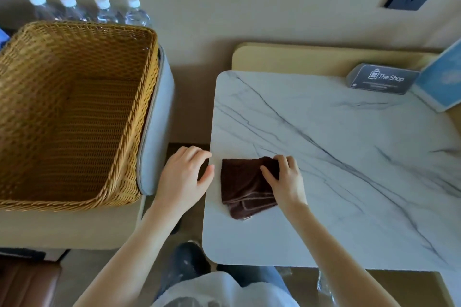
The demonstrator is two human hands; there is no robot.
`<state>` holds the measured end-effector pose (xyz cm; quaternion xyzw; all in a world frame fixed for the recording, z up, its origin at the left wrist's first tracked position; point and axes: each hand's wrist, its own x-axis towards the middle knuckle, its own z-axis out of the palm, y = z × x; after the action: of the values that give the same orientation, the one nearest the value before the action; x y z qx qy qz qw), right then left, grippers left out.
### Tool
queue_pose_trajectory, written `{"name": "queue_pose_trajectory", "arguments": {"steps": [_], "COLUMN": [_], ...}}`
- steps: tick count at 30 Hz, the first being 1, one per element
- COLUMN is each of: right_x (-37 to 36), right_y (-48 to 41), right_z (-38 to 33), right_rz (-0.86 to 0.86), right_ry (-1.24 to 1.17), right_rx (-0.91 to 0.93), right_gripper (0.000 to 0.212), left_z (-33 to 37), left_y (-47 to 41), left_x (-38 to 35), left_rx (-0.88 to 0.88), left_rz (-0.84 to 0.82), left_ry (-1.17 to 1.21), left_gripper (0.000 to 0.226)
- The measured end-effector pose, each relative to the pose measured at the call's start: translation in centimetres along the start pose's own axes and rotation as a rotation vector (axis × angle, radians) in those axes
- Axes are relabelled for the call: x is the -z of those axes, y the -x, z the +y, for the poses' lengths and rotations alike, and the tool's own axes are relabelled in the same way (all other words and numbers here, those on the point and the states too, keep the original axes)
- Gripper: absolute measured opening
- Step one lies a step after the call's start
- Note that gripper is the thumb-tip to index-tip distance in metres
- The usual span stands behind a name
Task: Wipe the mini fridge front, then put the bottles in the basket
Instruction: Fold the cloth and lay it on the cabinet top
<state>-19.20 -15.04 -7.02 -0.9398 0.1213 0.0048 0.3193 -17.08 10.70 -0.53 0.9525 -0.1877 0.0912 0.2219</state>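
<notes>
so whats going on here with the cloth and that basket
A person's right hand grips a folded brown cloth lying on the marble table. The left hand is open beside the table's edge, holding nothing. The wicker basket holds no bottles; four water bottles stand behind it by the wall.

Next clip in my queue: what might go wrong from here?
The cloth, gripped by the right hand, lies near the left edge of the table; a loose grab might drop it to the floor. The four bottles stand packed in a row behind the basket; reaching over its tall rim could topple one into the others.
</notes>
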Motion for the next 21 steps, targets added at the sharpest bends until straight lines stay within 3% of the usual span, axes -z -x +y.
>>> {"name": "queue_pose_trajectory", "arguments": {"steps": [4, 6, 9, 13, 21], "right_x": [-0.6, -0.7, -1.7, -3.7, -4.8], "right_y": [0.4, 1.3, 3.0, 4.0, -0.6], "right_z": [-0.3, -0.7, -0.9, 0.4, -0.4], "right_rz": [0.133, 0.177, 0.047, -0.105, -0.059], "right_ry": [0.235, 0.315, 0.397, 0.479, 0.446], "right_rx": [0.056, 0.251, 0.516, 0.488, 0.45], "right_gripper": [0.051, 0.055, 0.057, 0.062, 0.057], "left_z": [-0.1, -0.2, -0.5, -0.9, -1.9], "left_y": [-1.0, -1.2, -1.5, -1.7, -3.5], "left_x": [-0.8, -1.1, -1.5, -2.0, -3.8], "left_rx": [-0.071, -0.092, -0.116, -0.123, -0.078], "left_rz": [-0.047, -0.068, -0.082, -0.104, -0.106], "left_ry": [0.02, 0.036, 0.054, 0.069, 0.065], "left_gripper": [0.033, 0.033, 0.032, 0.031, 0.031]}}
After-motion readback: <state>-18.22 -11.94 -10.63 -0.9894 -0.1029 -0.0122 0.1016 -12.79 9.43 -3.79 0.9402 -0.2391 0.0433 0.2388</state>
